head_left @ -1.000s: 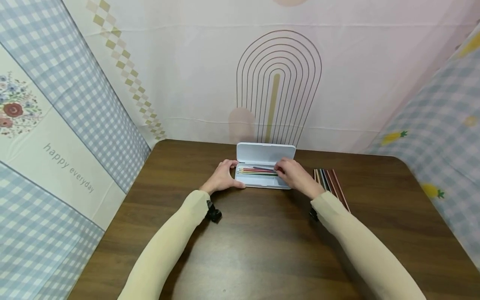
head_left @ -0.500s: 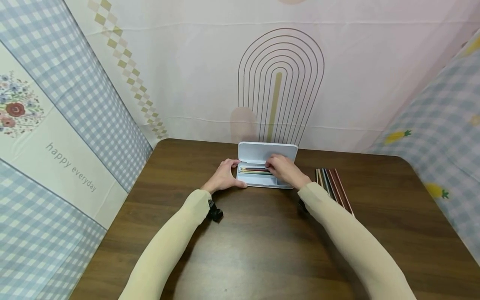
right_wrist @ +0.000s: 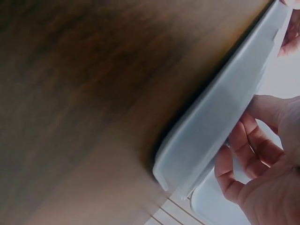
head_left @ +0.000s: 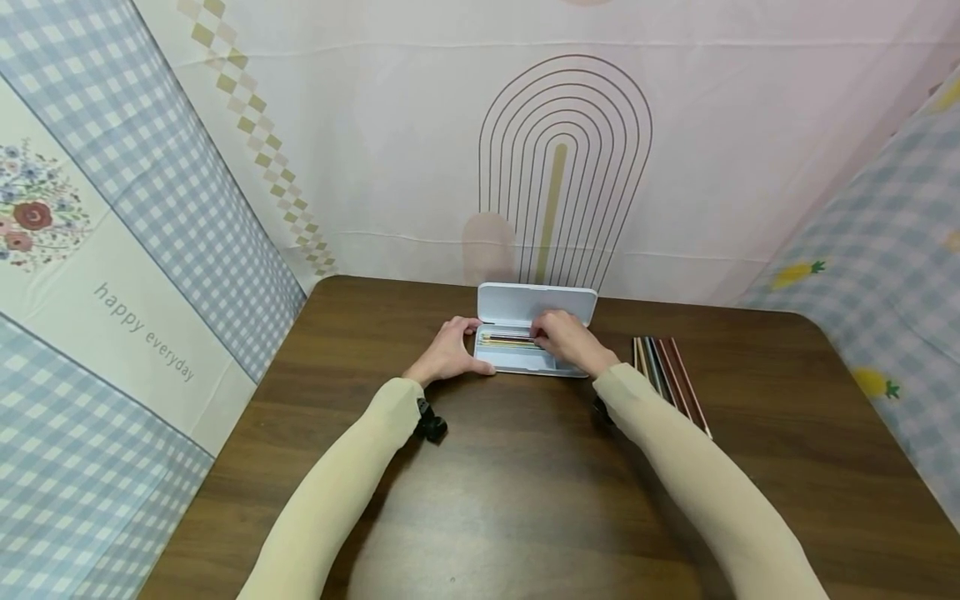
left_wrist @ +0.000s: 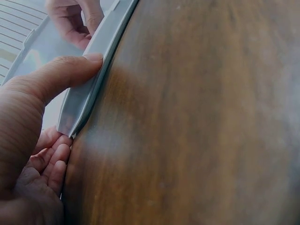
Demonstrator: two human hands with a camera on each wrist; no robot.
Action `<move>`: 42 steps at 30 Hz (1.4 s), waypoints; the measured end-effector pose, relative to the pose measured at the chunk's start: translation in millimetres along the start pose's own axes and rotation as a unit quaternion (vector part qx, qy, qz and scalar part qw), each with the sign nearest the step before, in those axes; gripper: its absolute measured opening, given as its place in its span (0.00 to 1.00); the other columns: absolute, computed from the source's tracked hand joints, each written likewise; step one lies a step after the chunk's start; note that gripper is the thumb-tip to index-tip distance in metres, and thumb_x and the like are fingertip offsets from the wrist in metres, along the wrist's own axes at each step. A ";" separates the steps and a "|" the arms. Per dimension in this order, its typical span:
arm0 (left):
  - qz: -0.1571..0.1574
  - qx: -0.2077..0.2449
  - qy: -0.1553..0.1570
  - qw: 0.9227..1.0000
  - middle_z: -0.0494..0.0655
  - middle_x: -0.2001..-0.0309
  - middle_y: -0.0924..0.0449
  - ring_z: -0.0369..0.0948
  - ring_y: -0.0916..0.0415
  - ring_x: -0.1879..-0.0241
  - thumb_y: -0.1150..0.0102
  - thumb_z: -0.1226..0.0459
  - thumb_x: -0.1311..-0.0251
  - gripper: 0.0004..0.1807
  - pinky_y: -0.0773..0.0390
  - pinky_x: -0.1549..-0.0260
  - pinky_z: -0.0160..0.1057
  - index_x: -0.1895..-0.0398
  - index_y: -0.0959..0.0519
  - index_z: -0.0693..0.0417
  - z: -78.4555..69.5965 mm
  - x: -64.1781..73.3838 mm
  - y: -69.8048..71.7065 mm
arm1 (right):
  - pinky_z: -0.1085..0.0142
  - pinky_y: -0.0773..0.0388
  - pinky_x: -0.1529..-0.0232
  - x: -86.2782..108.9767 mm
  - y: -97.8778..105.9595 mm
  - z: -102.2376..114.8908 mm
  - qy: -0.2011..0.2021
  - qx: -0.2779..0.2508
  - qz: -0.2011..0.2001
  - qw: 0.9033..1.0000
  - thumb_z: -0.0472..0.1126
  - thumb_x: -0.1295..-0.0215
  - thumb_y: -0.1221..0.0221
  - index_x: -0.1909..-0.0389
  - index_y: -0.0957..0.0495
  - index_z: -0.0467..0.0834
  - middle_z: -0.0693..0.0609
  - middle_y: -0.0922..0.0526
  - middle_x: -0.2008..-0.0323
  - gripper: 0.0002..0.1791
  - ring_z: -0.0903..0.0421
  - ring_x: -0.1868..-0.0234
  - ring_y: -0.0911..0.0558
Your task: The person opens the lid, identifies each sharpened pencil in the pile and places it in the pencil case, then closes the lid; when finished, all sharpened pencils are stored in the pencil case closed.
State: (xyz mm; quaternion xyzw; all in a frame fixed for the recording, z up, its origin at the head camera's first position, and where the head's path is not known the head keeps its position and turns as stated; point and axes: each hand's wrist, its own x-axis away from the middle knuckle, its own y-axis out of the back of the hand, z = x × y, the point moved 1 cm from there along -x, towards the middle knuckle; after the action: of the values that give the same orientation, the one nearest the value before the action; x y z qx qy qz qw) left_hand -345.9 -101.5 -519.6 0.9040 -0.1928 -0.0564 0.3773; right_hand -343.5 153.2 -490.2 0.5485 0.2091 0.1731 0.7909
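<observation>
A light-coloured pencil case point(head_left: 517, 360) lies on the table with its lid point(head_left: 528, 302) raised at the back. Several colored pencils point(head_left: 504, 341) lie lengthwise in its rear compartment. My left hand point(head_left: 447, 352) grips the case's left end, thumb point(left_wrist: 77, 70) on the front rim and fingers round the side. Over the right ends of the pencils, my right hand point(head_left: 567, 340) reaches into the case with curled fingers, pinching a dark colored pencil. In the right wrist view its fingertips are hidden behind the case's front wall point(right_wrist: 206, 117).
More colored pencils point(head_left: 678, 379) lie side by side on the wooden table point(head_left: 480, 483), right of the case and partly under the right forearm. A printed cloth point(head_left: 375, 167) hangs right behind the table's far edge.
My right hand has moved left inside the case, carrying a dark colored pencil in line with the others, and then stayed there. My left hand has kept its grip on the case.
</observation>
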 end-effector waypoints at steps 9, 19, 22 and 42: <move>-0.003 -0.002 -0.004 1.000 0.59 0.30 0.26 0.53 0.31 0.29 0.13 0.51 0.51 0.53 0.29 0.23 0.53 0.23 0.29 0.58 2.3 0.5 -0.6 | 0.46 0.15 0.43 8.6 10.8 5.3 -0.008 -0.019 -0.089 0.996 0.30 0.26 0.36 0.52 0.11 0.32 0.37 0.10 0.54 0.08 0.40 0.49 0.13; -0.001 -0.006 -0.001 1.000 0.58 0.29 0.26 0.53 0.32 0.27 0.13 0.51 0.51 0.54 0.29 0.23 0.53 0.22 0.30 0.57 1.0 0.3 0.4 | 0.38 0.24 0.36 23.4 48.6 -21.1 -0.075 -0.049 -0.311 0.946 0.33 0.23 0.40 0.43 0.16 0.27 0.28 0.15 0.44 0.15 0.29 0.41 0.20; 0.000 -0.007 0.003 1.000 0.58 0.29 0.27 0.53 0.32 0.27 0.13 0.51 0.51 0.54 0.30 0.22 0.53 0.22 0.30 0.57 2.0 0.4 -0.2 | 0.36 0.25 0.32 29.1 47.3 -28.3 -0.102 -0.063 -0.253 0.960 0.38 0.17 0.43 0.41 0.17 0.27 0.28 0.16 0.41 0.18 0.29 0.38 0.20; 0.011 0.033 0.004 0.999 0.60 0.27 0.27 0.54 0.33 0.26 0.12 0.52 0.52 0.59 0.30 0.22 0.55 0.18 0.36 0.56 0.8 4.3 2.6 | 0.33 0.30 0.27 71.9 34.8 -8.8 -0.121 -0.133 -0.033 0.983 0.45 0.19 0.37 0.34 0.19 0.31 0.28 0.21 0.33 0.25 0.30 0.29 0.25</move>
State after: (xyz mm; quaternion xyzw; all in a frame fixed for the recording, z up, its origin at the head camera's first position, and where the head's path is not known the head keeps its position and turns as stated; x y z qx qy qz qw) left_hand -342.9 -105.3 -518.2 0.9140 -0.2033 -0.0420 0.3487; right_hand -288.3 208.2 -470.4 0.4482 0.1053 0.1052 0.8815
